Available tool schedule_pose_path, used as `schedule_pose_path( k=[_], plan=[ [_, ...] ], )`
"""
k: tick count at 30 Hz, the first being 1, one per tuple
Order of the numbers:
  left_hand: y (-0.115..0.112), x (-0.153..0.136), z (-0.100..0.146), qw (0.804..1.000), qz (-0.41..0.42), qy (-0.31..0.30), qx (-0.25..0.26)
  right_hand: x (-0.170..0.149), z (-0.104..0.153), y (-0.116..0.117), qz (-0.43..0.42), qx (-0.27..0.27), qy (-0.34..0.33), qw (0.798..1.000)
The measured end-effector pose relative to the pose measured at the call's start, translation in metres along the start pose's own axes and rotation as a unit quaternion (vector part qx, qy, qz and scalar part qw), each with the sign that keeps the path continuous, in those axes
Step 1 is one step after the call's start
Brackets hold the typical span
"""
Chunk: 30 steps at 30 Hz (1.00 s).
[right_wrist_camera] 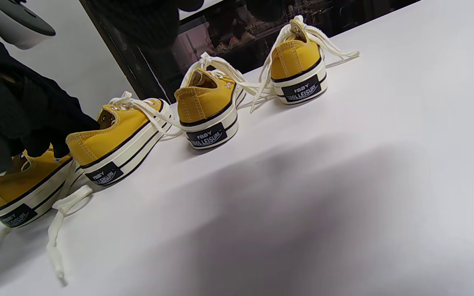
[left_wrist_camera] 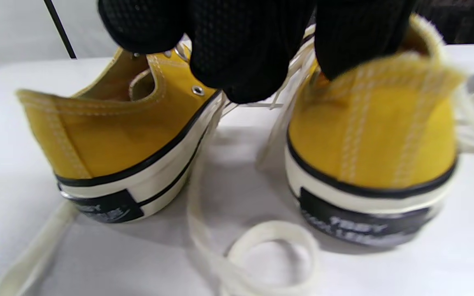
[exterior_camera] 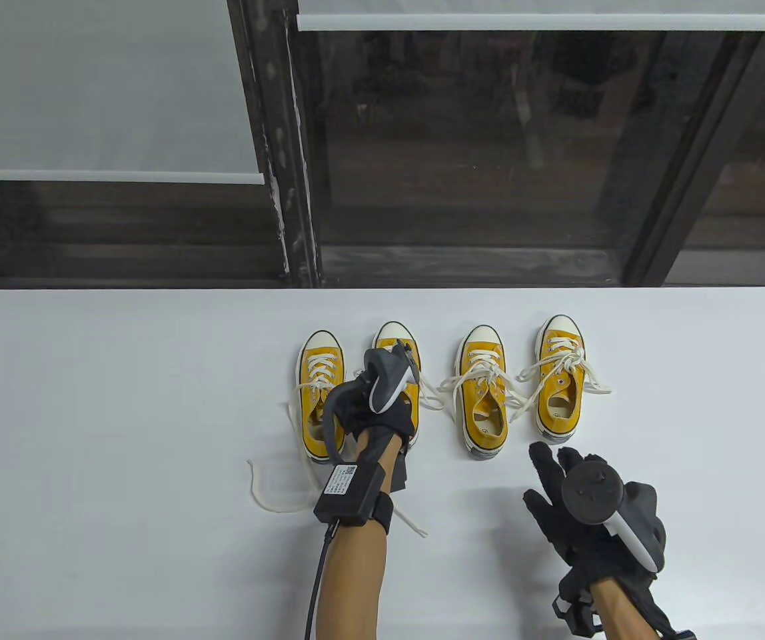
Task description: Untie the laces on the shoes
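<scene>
Table view: four yellow shoes in a row on the white table, toes away. Named left to right: shoe one, laces loose, ends trailing on the table nearer the person. Shoe two, just right of shoe one, mostly hidden under the left hand; fingers curled down at its laces, grip itself unclear. Shoe three and shoe four, further right of shoe one, bows tied. Right hand near shoe four's heel, fingers spread, holding nothing.
</scene>
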<state>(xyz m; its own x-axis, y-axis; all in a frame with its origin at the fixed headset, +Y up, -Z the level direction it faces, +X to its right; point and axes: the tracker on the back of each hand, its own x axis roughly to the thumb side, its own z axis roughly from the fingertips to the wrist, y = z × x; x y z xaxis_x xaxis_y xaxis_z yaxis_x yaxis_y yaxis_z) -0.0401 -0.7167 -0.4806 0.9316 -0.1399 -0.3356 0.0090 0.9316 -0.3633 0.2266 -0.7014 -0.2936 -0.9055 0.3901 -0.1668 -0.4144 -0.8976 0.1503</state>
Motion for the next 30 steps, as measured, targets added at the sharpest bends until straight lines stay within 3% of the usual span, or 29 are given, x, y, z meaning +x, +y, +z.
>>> schedule_pose_path(
  k=[3, 11, 15, 22, 26, 30],
  plan=[
    [-0.006, 0.003, -0.004, 1.0, 0.007, 0.0, -0.022, 0.001, 0.0, 0.0, 0.001, 0.001, -0.001, 1.0],
    [-0.004, 0.002, -0.005, 0.999, 0.045, -0.022, -0.021, 0.001, 0.0, 0.001, 0.002, 0.003, -0.001, 1.0],
    [0.008, -0.006, 0.007, 0.994, 0.1, -0.051, 0.017, 0.002, 0.001, 0.0, 0.001, 0.0, -0.004, 1.0],
    [0.039, -0.026, 0.051, 0.978, 0.144, -0.101, 0.109, 0.002, 0.001, 0.001, -0.002, 0.002, -0.006, 1.0],
    [0.053, -0.04, 0.088, 0.973, 0.152, -0.12, 0.122, 0.002, 0.001, 0.0, -0.004, 0.001, -0.008, 1.0],
    [0.052, -0.055, 0.121, 0.971, 0.155, -0.135, 0.121, 0.002, 0.001, 0.002, -0.005, 0.006, -0.009, 1.0]
  ],
)
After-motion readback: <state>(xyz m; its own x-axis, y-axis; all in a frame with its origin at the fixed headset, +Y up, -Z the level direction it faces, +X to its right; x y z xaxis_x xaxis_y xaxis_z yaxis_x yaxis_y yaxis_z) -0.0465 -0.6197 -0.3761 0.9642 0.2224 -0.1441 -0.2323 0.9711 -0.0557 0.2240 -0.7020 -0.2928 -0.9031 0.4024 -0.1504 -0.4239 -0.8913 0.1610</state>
